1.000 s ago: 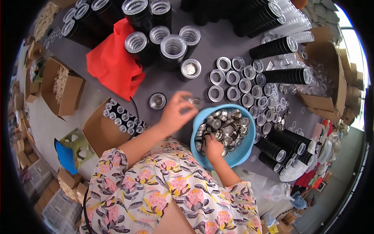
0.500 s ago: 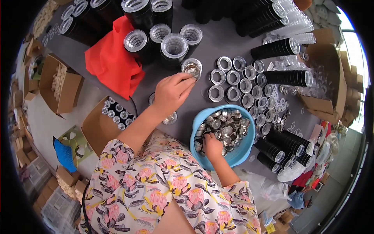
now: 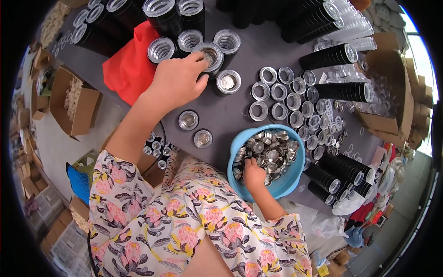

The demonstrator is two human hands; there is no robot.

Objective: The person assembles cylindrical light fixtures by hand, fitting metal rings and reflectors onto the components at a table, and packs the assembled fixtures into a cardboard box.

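My left hand (image 3: 177,82) is at the nearest tall stack of black rings (image 3: 217,69) with clear tops, fingers and thumb closed on the rim of its top ring. A grey metal disc (image 3: 211,57) shows inside that ring. Just right of the hand, a single black ring with a clear rim (image 3: 228,82) stands on the table with a metal piece in it. Two similar filled rings (image 3: 188,120) lie nearer to me. My right hand (image 3: 255,174) is in a blue basin (image 3: 291,181) of small round metal pieces (image 3: 272,156), fingers curled; what they hold is hidden.
More ring stacks (image 3: 159,49) stand behind, beside a red cloth (image 3: 131,69). Loose clear-rimmed rings (image 3: 279,92) cover the table's right side, with lying black stacks (image 3: 344,92) beyond. Cardboard boxes (image 3: 385,74) flank the table (image 3: 258,44) on the right and left.
My left hand has moved left and away from me, from the single ring to the tall stack. A metal piece now sits in the single ring. The right hand stays in the basin.
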